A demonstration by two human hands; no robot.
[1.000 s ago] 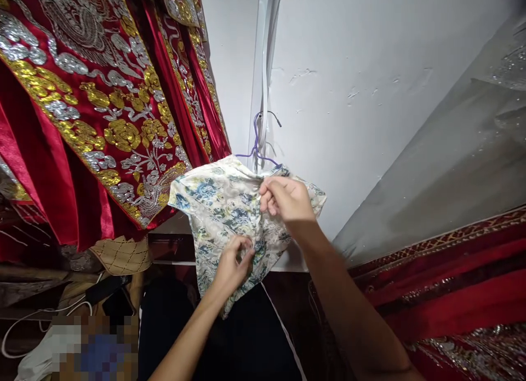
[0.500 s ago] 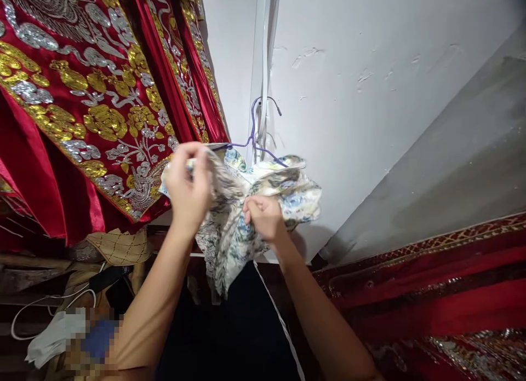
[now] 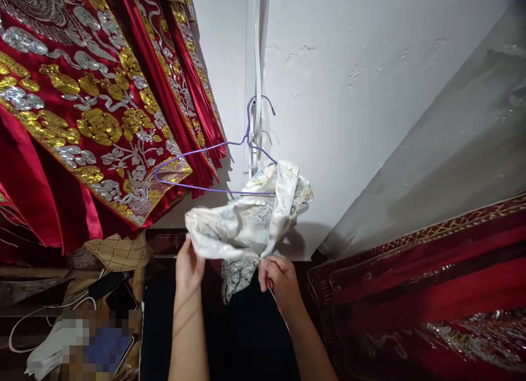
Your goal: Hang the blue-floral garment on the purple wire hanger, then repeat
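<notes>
A floral garment [image 3: 255,222], pale with blue and yellow-green print, hangs by one shoulder from a purple wire hanger [image 3: 197,189]. The hanger's left arm is bare; its right arm sits inside the garment. My left hand [image 3: 189,269] grips the slipped-off shoulder from below, its fingertips partly behind the cloth. With thumb and fingers, my right hand [image 3: 278,274] pinches the front edge below the neckline. The lower part of the garment drops behind and between my hands.
The hanger hooks onto a white cable or pipe [image 3: 257,52] on the white wall [image 3: 349,96]. Red embroidered cloth [image 3: 98,123] with gold and silver sequins hangs at left. More red cloth [image 3: 431,282] lies at lower right. A chair with cables and a white bag [image 3: 55,348] stands at lower left.
The garment's left shoulder has come off the hanger, baring its left arm. Both my hands have moved down, carrying the cloth lower.
</notes>
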